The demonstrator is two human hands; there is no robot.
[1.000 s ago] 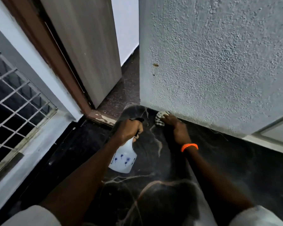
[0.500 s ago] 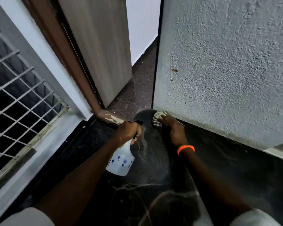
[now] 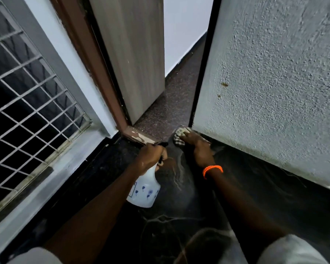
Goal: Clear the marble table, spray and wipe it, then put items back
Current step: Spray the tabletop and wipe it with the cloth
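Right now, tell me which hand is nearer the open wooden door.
Left. The left hand holds the spray bottle just below the door and its threshold. The right hand presses the cloth at the textured wall's corner, farther right.

1. No text, brand, number or sign can be read anywhere in the view.
2. The white spray bottle [image 3: 144,191] carries small blue flower marks, which are pictures and not writing.
3. A dark-edged rectangle sits at the bottle's left side, like a label; whatever it bears is too small and blurred to read.
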